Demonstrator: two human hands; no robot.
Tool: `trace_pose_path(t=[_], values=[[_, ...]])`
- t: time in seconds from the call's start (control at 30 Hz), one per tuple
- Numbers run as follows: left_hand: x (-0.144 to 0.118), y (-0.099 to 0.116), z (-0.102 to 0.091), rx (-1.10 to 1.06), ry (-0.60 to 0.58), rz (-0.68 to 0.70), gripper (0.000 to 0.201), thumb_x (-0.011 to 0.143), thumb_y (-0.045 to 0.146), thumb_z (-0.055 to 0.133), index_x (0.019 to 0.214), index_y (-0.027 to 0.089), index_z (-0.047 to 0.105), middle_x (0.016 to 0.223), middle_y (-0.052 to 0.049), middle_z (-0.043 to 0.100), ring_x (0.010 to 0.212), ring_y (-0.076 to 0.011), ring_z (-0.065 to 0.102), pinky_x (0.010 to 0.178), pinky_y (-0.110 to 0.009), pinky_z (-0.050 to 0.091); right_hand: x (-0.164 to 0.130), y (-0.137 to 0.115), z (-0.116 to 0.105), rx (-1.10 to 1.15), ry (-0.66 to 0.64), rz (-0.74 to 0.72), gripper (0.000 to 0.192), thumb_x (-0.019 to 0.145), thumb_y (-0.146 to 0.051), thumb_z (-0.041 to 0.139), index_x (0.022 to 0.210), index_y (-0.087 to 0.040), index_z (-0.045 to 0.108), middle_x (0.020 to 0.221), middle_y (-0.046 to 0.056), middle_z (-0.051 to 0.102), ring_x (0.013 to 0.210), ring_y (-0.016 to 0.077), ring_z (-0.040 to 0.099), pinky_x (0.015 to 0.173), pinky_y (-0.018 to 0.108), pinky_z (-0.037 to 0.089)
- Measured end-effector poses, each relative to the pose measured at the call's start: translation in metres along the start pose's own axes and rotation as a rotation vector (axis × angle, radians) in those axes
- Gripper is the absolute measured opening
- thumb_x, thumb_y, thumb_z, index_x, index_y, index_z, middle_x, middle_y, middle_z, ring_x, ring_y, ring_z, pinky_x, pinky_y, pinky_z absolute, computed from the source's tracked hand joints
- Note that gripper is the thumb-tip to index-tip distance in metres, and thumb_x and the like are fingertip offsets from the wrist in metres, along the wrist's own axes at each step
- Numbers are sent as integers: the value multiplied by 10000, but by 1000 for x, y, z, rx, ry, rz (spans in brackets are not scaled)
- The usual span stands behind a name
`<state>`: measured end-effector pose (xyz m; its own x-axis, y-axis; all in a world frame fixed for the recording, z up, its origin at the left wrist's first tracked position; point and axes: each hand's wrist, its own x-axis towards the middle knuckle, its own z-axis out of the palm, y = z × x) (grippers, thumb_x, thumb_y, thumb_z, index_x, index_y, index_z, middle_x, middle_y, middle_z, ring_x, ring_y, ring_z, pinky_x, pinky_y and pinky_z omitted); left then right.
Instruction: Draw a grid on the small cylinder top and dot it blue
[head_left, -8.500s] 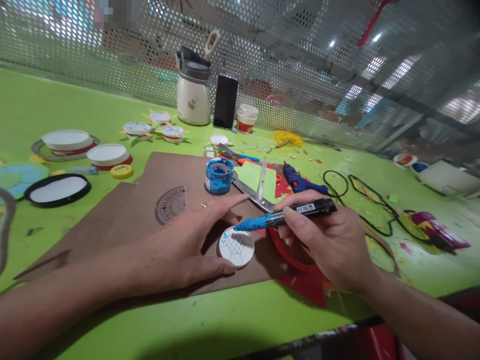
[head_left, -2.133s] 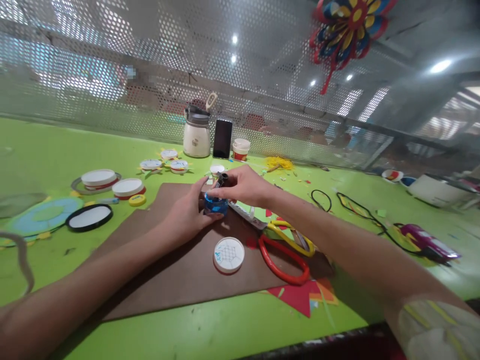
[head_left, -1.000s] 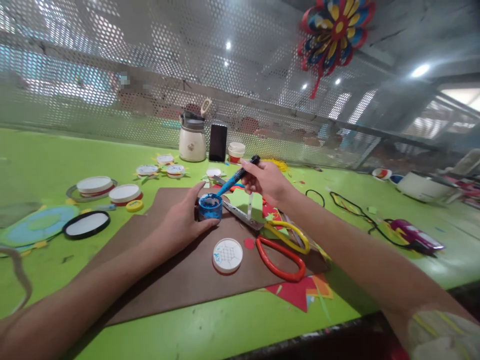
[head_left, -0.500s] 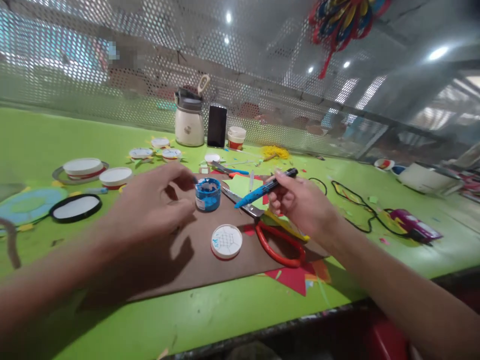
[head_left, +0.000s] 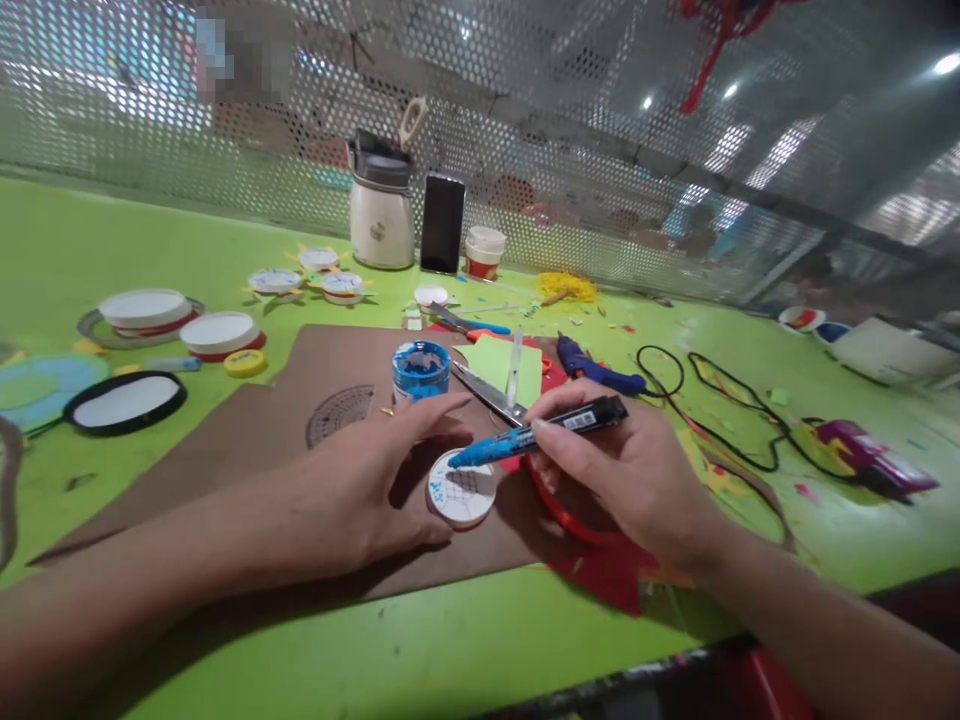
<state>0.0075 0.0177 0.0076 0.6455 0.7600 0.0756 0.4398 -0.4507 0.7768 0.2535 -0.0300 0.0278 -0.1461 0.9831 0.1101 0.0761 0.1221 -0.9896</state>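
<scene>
A small white round lid [head_left: 465, 497] with a drawn grid lies on brown cardboard [head_left: 247, 440]. My left hand [head_left: 375, 480] rests on the cardboard with thumb and forefinger around the lid's left side. My right hand [head_left: 637, 470] grips a black pen [head_left: 547, 432] whose front end is coated in blue paint; its tip touches the lid's upper left edge. An open pot of blue paint [head_left: 421, 370] stands just behind my left hand.
Scissors with red and yellow handles [head_left: 495, 395], a blue glue gun [head_left: 596, 367], a black cord [head_left: 720, 400] and a protractor [head_left: 341, 412] lie around. White lids [head_left: 217, 333], a jug [head_left: 382, 205] and a phone [head_left: 442, 223] stand further back by the mesh wall.
My left hand let go of the paint pot and came down around the white lid. My right hand brought the paint-coated pen from the pot down to the lid.
</scene>
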Motion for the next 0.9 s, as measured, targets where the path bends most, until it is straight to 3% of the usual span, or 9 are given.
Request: trace_pose_path(t=[0.1, 0.27, 0.67, 0.9], values=[[4, -4, 0, -93, -61, -8, 666, 831, 358, 815, 1452, 285, 586, 1279, -55, 811, 1122, -291, 772, 965, -359, 605, -1, 0, 5, -5, -30, -7, 116, 962, -292, 793, 942, -210, 714, 704, -39, 671, 559, 82, 593, 512, 168, 504], [5, -7, 3, -113, -3, -46, 879, 769, 363, 835, 1566, 274, 476, 1280, -60, 804, 1166, -309, 748, 1081, -410, 555, -3, 2, 7, -118, 31, -92, 72, 927, -255, 802, 930, -229, 735, 699, -39, 704, 581, 87, 647, 538, 147, 553], [6, -13, 9, -86, 13, -43, 930, 741, 342, 853, 1587, 297, 470, 1203, -34, 804, 1104, -312, 761, 1012, -445, 565, -6, 10, 10, -321, 100, -221, 74, 890, -229, 807, 945, -224, 757, 703, -29, 742, 568, 101, 685, 528, 152, 559], [7, -14, 11, -67, 50, -54, 968, 696, 383, 858, 1585, 287, 485, 1245, -67, 792, 1171, -352, 733, 1008, -472, 563, -7, 13, 10, -239, 124, -154, 74, 891, -261, 831, 914, -227, 769, 645, -24, 741, 506, 110, 678, 475, 157, 563]])
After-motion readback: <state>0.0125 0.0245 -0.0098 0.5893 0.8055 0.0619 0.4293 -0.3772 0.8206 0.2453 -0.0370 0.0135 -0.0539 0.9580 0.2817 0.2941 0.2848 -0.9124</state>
